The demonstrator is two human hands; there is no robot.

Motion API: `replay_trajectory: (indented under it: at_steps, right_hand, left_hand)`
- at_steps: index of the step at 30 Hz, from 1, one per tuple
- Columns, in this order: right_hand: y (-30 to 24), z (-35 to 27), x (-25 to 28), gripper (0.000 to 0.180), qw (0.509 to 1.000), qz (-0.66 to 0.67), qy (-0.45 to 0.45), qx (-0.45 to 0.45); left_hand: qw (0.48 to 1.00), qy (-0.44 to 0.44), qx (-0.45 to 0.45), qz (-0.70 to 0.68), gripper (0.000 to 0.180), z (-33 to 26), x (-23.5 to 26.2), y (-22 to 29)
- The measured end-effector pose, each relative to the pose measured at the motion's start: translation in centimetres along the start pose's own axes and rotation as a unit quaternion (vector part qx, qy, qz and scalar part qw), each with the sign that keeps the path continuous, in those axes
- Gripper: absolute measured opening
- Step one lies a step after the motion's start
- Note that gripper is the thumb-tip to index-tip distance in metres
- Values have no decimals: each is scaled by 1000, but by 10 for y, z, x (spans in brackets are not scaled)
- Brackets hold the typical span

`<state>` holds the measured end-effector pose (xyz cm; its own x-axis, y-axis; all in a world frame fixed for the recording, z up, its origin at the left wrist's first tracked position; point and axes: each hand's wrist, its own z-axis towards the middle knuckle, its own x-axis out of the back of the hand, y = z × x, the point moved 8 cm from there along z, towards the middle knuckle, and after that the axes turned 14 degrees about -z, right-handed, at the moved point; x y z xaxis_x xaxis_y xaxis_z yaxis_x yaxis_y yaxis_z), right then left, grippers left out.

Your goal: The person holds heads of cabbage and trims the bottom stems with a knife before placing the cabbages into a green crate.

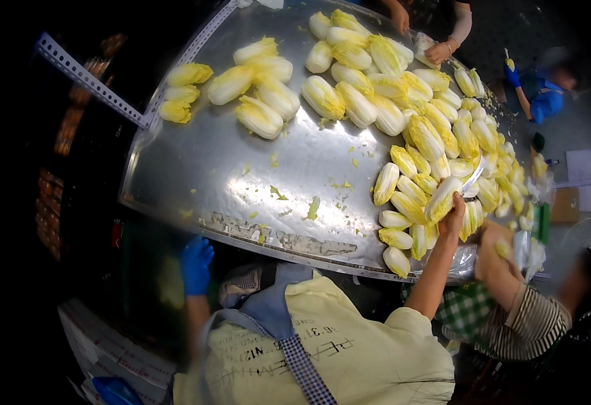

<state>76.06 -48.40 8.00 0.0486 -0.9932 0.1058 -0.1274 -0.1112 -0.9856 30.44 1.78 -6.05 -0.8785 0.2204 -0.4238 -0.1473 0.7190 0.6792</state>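
Note:
My right hand (pixel 452 217), bare, is closed on a knife (pixel 474 177) whose blade points away over the pile of cabbages. A napa cabbage (pixel 443 201) lies against the same hand; whether the fingers grip it too, I cannot tell. In a blue glove, my left hand (pixel 197 265) hangs apart from the cabbages, just off the near left edge of the metal table (pixel 221 182). Its fingers are stretched out, slightly blurred, with nothing seen in them. A blurred pale yellow shape (pixel 170 283) shows in the dark space beside it.
Many napa cabbages (pixel 356 104) cover the table's right and far side; small groups lie at far left. Leaf scraps (pixel 313 208) dot the metal. A perforated metal post (pixel 93 81) rises at the left corner. Co-workers' hands (pixel 438 52) are at the far edge; a person in stripes (pixel 525 324) stands right.

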Motion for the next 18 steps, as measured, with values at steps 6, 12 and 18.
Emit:
replay_trajectory:
  at_steps: [6, 12, 18]
  right_hand:
    - [-30, -30, -96, 75, 980, 110, -151, 68]
    - [-26, -77, -212, 66, 924, 180, -336, 1]
    - [-23, -133, -306, 57, 870, 67, -488, 26]
  left_hand:
    - [999, -4, -1, 35, 27, -4, -27, 7]
    - [993, -27, -6, 111, 27, -12, -65, 8]
    - [940, -273, -25, 201, 52, -49, -158, 5]
